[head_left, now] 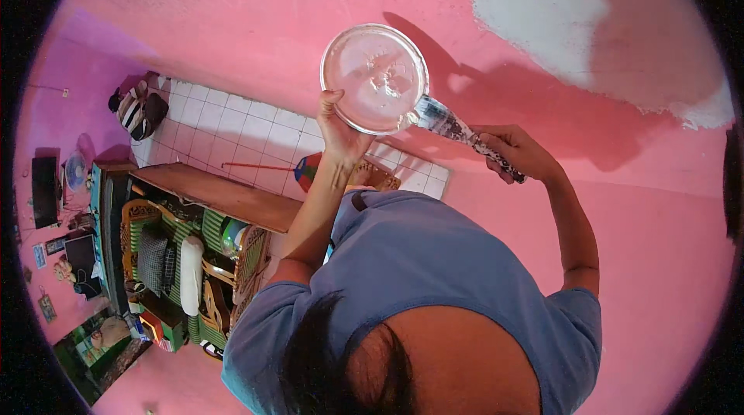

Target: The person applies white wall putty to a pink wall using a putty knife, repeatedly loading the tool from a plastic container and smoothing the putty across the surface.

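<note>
My left hand (341,127) grips the near left rim of a round white paint tub (373,78), thumb over the edge. Wet, shiny pale stuff lies inside it; how deep the tub is I cannot tell. My right hand (521,153) is closed round the handle of a paint-spattered paintbrush (446,120). The brush's broad end is at the tub's right rim; whether it touches is unclear. Ahead, the pink wall (271,12) bears a large whitish patch (542,12) at the upper right, with my shadow across it.
White floor tiles (248,124) run along the wall's foot. A wooden plank-like top (217,194) lies left of my left arm, with a carved wooden seat and cushions (155,260) beyond it. A red and blue object (308,171) is near my feet. A striped bundle (139,110) sits far left.
</note>
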A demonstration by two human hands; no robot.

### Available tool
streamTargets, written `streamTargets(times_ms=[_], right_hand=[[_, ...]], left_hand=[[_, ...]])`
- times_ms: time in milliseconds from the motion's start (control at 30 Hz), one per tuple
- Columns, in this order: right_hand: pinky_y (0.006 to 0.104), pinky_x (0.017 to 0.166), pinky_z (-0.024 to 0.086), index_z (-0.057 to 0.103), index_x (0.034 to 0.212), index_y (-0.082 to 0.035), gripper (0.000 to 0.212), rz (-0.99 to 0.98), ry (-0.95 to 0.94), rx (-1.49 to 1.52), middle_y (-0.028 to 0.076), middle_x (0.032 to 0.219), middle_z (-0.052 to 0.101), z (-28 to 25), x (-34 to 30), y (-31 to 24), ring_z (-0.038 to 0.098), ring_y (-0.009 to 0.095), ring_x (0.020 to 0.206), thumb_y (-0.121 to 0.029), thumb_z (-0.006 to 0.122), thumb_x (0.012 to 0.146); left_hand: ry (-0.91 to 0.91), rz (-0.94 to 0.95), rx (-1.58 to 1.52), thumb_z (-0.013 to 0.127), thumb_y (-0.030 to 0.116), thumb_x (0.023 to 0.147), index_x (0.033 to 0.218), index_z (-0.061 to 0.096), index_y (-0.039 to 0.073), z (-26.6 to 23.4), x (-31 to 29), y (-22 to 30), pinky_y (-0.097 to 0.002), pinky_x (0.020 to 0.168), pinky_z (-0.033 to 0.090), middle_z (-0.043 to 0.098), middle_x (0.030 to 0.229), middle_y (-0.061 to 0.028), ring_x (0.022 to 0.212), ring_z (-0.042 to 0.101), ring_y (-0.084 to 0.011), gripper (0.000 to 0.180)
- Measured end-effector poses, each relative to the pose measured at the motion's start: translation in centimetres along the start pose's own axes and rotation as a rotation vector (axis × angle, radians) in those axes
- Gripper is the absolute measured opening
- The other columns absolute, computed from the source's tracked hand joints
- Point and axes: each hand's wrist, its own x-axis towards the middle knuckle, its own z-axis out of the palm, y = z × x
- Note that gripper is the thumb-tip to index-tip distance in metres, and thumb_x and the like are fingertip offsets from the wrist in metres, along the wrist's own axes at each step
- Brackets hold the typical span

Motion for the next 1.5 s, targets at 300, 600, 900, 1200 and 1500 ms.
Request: streamTargets(times_ms=[300,600,900,1200,1500], right_hand=[[0.0192,0.034,0.035,0.048,0.133,-0.007,0.042,0.038,-0.120,0.317,-0.001,0.055,0.047,-0.3,2.6,3.5,0.042,0.005,0.038,-0.031,0.043,0.099],[0.0198,0.036,0.035,0.052,0.129,-0.004,0.038,-0.110,0.108,0.199,-0.001,0.056,0.047,0.7,2.0,0.8,0.041,0.005,0.039,-0.026,0.044,0.099],[0.0271,0.043,0.044,0.060,0.119,-0.005,0.033,-0.205,0.260,-0.232,0.004,0.061,0.055,-0.5,0.9,-0.6,0.050,0.010,0.045,-0.027,0.047,0.098],[0.0319,0.054,0.046,0.064,0.116,-0.016,0.031,-0.589,0.510,-0.805,0.009,0.073,0.061,1.9,2.2,-0.4,0.055,0.018,0.057,-0.009,0.061,0.086],[0.0320,0.046,0.049,0.058,0.123,-0.013,0.031,-0.200,0.292,-0.506,0.007,0.064,0.061,-1.6,0.6,-2.0,0.059,0.017,0.050,-0.020,0.052,0.093]], left_hand=[[0.055,0.020,0.045,0.058,0.037,0.075,0.139,0.032,0.004,0.8,1.1,-1.4,-0.0514,0.105,0.034,0.039,0.139,-0.0173,0.127,0.040,-0.0330,0.077],[-0.051,-0.004,-0.005,0.058,0.043,0.076,0.139,0.033,0.005,0.6,-0.4,-1.4,-0.0548,0.107,0.031,0.034,0.143,-0.0184,0.130,0.036,-0.0342,0.078],[-0.075,-0.007,-0.035,0.056,0.046,0.077,0.141,0.030,0.003,-1.2,-0.4,-1.5,-0.0561,0.108,0.028,0.031,0.145,-0.0193,0.133,0.032,-0.0364,0.081],[-0.081,-0.051,-0.117,0.054,0.050,0.081,0.143,0.027,0.005,-0.4,0.0,-1.5,-0.0570,0.106,0.031,0.031,0.145,-0.0189,0.132,0.034,-0.0347,0.081],[-0.082,-0.024,-0.042,0.054,0.051,0.081,0.142,0.029,0.004,-1.2,-0.1,-1.4,-0.0561,0.106,0.032,0.034,0.143,-0.0208,0.131,0.036,-0.0361,0.081]])
